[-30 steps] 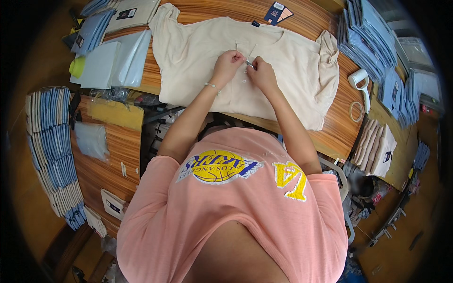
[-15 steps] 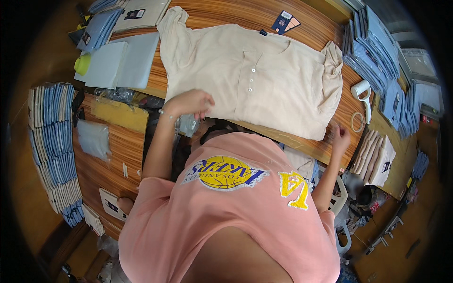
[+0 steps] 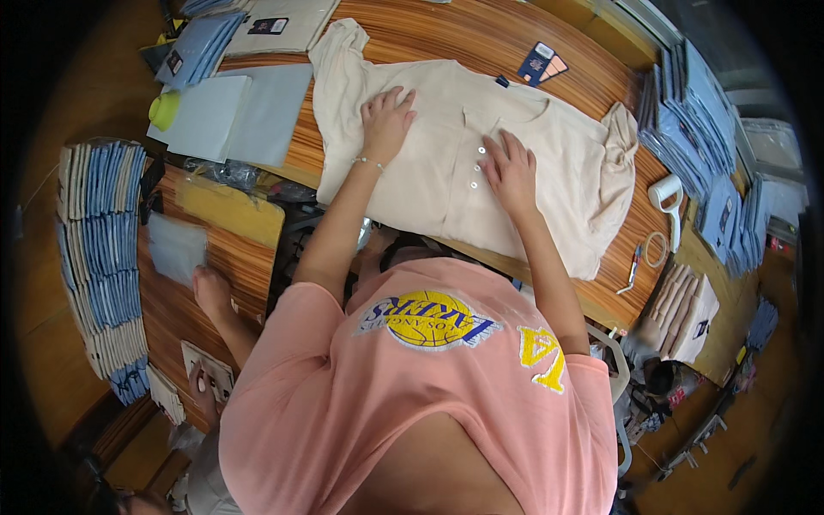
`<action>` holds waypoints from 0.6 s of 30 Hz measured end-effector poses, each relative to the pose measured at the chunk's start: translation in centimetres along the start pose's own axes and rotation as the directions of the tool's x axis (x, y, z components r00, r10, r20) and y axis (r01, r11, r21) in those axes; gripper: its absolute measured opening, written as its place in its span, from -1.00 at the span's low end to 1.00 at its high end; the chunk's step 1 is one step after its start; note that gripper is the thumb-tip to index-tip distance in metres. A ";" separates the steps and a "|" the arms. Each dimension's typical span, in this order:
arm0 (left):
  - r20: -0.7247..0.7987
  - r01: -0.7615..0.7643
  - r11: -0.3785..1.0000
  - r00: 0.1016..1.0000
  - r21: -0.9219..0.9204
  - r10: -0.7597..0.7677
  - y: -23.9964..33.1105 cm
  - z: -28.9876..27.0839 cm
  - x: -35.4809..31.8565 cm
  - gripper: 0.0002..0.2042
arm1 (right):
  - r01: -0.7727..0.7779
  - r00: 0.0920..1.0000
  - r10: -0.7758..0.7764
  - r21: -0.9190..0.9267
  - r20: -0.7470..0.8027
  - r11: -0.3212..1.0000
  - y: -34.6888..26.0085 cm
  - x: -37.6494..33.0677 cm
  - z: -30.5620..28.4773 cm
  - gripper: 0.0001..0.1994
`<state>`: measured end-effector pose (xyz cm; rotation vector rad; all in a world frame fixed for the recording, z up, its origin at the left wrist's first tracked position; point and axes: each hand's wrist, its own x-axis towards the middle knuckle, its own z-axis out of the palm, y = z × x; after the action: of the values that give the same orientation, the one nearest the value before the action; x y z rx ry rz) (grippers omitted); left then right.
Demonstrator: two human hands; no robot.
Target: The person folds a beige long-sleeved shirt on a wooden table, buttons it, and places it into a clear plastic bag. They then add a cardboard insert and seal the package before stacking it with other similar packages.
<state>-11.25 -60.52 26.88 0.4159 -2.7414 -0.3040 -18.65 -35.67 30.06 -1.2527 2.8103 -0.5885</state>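
A cream short-sleeved shirt (image 3: 429, 189) lies spread on the wood-grain table (image 3: 412, 39), its neckline toward the far side and a short row of white buttons down its front. On the left part of its chest rests my left hand (image 3: 388, 126), palm down with fingers apart. My right hand (image 3: 512, 174) lies on the cloth just right of the buttons, its fingers spread and slightly bent. Neither hand holds anything. The shirt's right sleeve (image 3: 620, 137) is rumpled. Beyond the collar are dark and peach paper tags (image 3: 542, 64).
Packed blue garments (image 3: 682, 112) stand stacked at the right, near a white handheld tool (image 3: 667, 197), a tape ring (image 3: 655, 250) and a small slim tool (image 3: 633, 270). White sheets (image 3: 202, 116) lie left. Another person's hand (image 3: 213, 290) touches clear plastic bags (image 3: 176, 247).
Both my hands have moved from the shirt's near edge and right corner up onto its front. The slim tool now shows by the right corner. Another person's hands have come in at the left.
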 end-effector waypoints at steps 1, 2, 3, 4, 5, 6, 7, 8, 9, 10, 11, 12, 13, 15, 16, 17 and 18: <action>-0.023 0.003 1.000 1.000 0.027 -0.002 -0.3 0.2 -0.1 -0.59 | -0.003 1.000 0.003 -0.025 -0.004 1.000 0.1 -0.1 0.9 -0.59; -0.017 0.009 0.999 1.000 0.033 -0.009 -0.6 0.2 -0.2 -0.57 | -0.003 1.000 0.003 -0.047 -0.004 0.999 0.4 -0.6 1.6 -0.58; -0.011 0.015 0.999 1.000 0.038 -0.015 -0.9 0.2 -0.2 -0.54 | -0.002 1.000 0.002 -0.070 -0.006 0.998 0.8 -0.9 2.1 -0.56; 0.003 0.022 0.999 1.000 0.036 -0.022 -0.9 0.2 -0.5 -0.52 | -0.014 0.999 0.017 -0.087 0.034 0.996 0.9 -1.0 1.9 -0.54; 0.010 0.029 0.999 1.000 0.015 -0.029 -1.1 0.2 -0.6 -0.51 | -0.012 0.999 0.015 -0.094 0.036 0.995 0.8 -1.0 1.9 -0.54; 0.017 0.036 0.999 0.999 -0.006 -0.036 -1.3 0.2 -0.6 -0.50 | -0.010 0.999 0.014 -0.102 0.037 0.995 0.7 -0.9 2.0 -0.55; 0.018 0.041 0.999 0.999 -0.032 -0.040 -1.2 0.1 -0.4 -0.49 | -0.009 0.999 0.013 -0.117 0.034 0.993 0.7 -0.8 2.0 -0.55; 0.012 0.042 0.998 0.999 -0.044 -0.041 -1.3 0.1 -0.4 -0.51 | -0.016 0.999 0.022 -0.116 0.043 0.993 0.7 -0.8 2.0 -0.55; 0.007 0.043 0.997 0.999 -0.057 -0.042 -1.3 0.1 -0.4 -0.52 | -0.019 0.998 0.025 -0.113 0.049 0.993 0.5 -0.8 2.0 -0.55; 0.001 0.039 0.997 0.999 -0.073 -0.039 -1.3 0.1 -0.4 -0.54 | -0.025 0.998 0.031 -0.112 0.052 0.993 0.5 -0.8 1.9 -0.55; -0.006 0.033 0.996 0.999 -0.084 -0.034 -1.3 0.0 -0.4 -0.58 | -0.033 0.998 0.039 -0.111 0.056 0.993 0.5 -0.8 1.9 -0.55; -0.012 0.026 0.995 1.000 -0.097 -0.028 -1.2 -0.1 -0.4 -0.62 | -0.033 0.997 0.039 -0.098 0.063 0.995 0.6 -0.8 2.0 -0.55; -0.025 0.011 0.994 1.000 -0.113 -0.014 -1.0 -0.1 -0.1 -0.66 | -0.024 0.999 0.027 -0.067 0.041 0.997 0.6 -0.6 1.8 -0.58; -0.083 0.059 0.981 0.994 -0.187 -0.076 -1.1 -0.1 -0.3 -0.75 | -0.009 1.000 0.009 -0.009 -0.003 1.000 0.3 -0.2 1.1 -0.63; -0.118 0.076 0.970 0.987 -0.232 -0.106 -0.6 0.0 0.1 -0.79 | -0.059 0.997 0.062 0.072 -0.041 0.996 0.8 0.4 0.6 -0.67; -0.113 0.020 0.956 0.992 -0.292 -0.055 0.4 -0.6 1.0 -0.81 | -0.108 0.990 0.121 0.159 -0.075 0.981 1.5 1.2 0.5 -0.71; -0.111 -0.036 0.936 0.994 -0.351 -0.004 1.4 -1.3 2.2 -0.84 | -0.152 0.978 0.182 0.244 -0.105 0.958 2.4 2.0 0.4 -0.74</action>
<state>-13.07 -60.11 29.10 0.3016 -2.5086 -0.7326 -21.65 -35.78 29.19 -0.9568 2.8007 -0.9881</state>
